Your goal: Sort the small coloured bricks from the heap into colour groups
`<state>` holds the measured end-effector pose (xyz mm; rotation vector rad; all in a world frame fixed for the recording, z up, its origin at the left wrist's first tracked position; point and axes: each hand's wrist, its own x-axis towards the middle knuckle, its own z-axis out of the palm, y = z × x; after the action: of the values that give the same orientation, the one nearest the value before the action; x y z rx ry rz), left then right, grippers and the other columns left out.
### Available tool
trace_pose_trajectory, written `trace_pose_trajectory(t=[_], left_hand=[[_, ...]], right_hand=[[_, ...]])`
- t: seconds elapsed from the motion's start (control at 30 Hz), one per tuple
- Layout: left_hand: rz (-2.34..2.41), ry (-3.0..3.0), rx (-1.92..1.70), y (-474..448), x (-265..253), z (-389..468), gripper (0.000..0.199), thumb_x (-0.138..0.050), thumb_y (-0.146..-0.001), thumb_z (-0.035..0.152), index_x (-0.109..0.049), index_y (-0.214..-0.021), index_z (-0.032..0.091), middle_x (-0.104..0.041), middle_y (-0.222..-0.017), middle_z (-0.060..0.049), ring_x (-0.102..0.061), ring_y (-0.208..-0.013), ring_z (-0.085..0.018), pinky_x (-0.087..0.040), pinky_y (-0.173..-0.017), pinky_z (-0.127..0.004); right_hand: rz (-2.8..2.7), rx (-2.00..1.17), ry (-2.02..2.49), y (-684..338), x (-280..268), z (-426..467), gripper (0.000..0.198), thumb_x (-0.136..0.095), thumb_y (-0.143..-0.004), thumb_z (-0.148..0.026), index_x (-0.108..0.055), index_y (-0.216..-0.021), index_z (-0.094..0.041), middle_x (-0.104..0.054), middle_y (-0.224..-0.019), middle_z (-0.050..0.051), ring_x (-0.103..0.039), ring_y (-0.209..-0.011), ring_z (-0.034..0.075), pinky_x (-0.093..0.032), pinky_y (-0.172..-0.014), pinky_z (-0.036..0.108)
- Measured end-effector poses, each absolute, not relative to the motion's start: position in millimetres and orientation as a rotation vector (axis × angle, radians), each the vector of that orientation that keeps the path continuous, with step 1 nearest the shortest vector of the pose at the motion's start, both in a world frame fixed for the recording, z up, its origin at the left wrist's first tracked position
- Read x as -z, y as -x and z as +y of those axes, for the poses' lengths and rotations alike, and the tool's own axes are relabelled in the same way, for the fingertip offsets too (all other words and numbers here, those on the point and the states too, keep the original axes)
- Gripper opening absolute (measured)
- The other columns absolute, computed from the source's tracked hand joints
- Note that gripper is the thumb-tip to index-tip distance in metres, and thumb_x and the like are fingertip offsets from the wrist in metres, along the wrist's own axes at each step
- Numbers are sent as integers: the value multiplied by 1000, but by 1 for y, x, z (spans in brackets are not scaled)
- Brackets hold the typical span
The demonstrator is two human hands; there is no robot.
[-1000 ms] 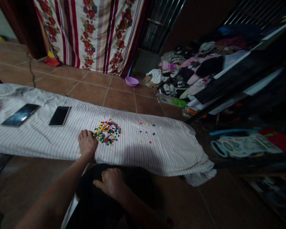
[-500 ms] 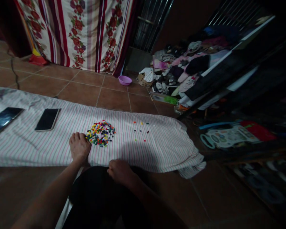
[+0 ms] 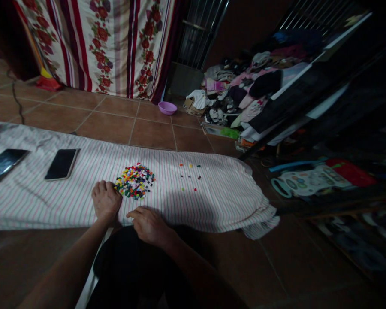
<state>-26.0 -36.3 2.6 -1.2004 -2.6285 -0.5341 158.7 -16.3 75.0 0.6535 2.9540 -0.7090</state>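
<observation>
nearest, at the near edge of the striped worktop [image 3: 225, 197], see the right hand [image 3: 148, 223], half curled, index finger poking left; nothing visible in its grip, but cannot tell for sure with the palm hidden. slightly farther and to the left, see the left hand [image 3: 105, 198], palm down, fingers loosely bent; cannot tell about anything underneath. just right of it, touching or nearly so, find the pile of small coloured pieces [image 3: 134, 182]. looks like hard plastic: probably very light, stiff, tough, apt to skid or flick away. best pinched singly by opposite edges, fingertip against thumb, from the pile's rim. farther right, see loose pieces [image 3: 199, 177] in rough rows; to the left, a dark phone [image 3: 61, 165]. beyond, on the tiled floor [image 3: 154, 133], note the purple basin [image 3: 167, 109], contents not made out; just right of it, a cardboard box [image 3: 193, 107], partly under white cloth [image 3: 199, 99], inside hidden.
</observation>
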Motion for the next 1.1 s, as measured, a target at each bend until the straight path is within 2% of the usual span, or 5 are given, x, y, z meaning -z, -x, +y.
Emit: trace_pose_trajectory(t=[0.1,0.23,0.57,0.83,1.1], left_hand=[[-2633,1207,542,26,-3,-37,31,-38,-85,25,-59,-102,12,-58,-110,-18,-48,-119,-34,-39,-99,-49],[-2627,1204,534,26,-2,-36,31,-36,-85,26,-59,-101,12,-58,-109,-18,-48,-117,-33,-39,-99,-48],[-2611,1199,520,26,1,-35,28,-39,-86,23,-60,-100,11,-58,-114,-19,-48,-121,-35,-38,-102,-46],[-2622,1191,533,25,-1,-35,27,-41,-85,21,-60,-102,11,-59,-118,-20,-47,-125,-35,-37,-105,-48],[-2654,1187,533,24,-4,-34,27,-41,-85,20,-61,-101,10,-58,-120,-21,-46,-125,-36,-37,-104,-48]], right_hand=[[2811,730,-706,-155,-73,-22,32,-43,-98,-40,-66,-109,-20,-72,-106,8,-65,-102,22,-47,-89,34],[2620,828,-805,-154,-64,-29,44,-60,-85,-56,-64,-108,-20,-71,-109,9,-66,-99,26,-48,-83,36],[2606,957,-799,-176,-61,-14,25,-56,-87,-21,-67,-109,-24,-74,-100,0,-66,-88,15,-42,-75,24],[2705,951,-985,-156,-75,35,24,-48,-96,-29,-68,-89,-19,-70,-78,0,-61,-71,12,-36,-65,21],[2820,844,-1057,-121,-58,81,29,-45,-88,-10,-65,-106,-19,-72,-100,2,-64,-92,14,-42,-79,22]])
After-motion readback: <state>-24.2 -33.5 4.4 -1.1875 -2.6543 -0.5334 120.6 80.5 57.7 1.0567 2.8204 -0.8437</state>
